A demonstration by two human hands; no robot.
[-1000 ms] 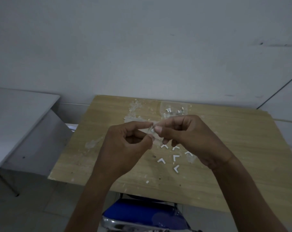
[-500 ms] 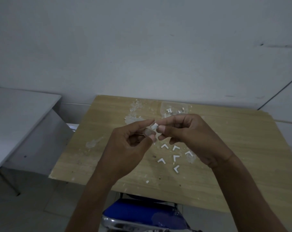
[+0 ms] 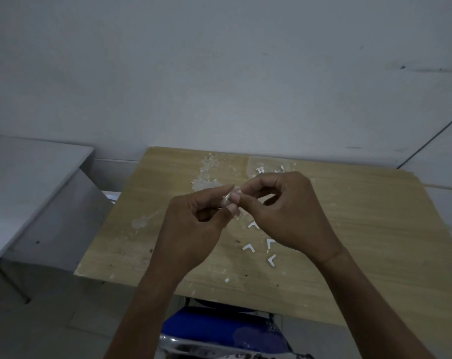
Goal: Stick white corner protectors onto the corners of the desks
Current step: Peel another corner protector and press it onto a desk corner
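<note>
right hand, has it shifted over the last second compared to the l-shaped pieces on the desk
Yes, slightly: the right hand now covers more of the white pieces on the desk, having drifted nearer and left.

Legible text, labels, brands, numbers, signs: none. The wooden counter, the small white pieces lying on it, the grey counter at left, the wall behind and the blue chair seat at the near edge bear no readable marking at this resolution and in this dim light.
</note>
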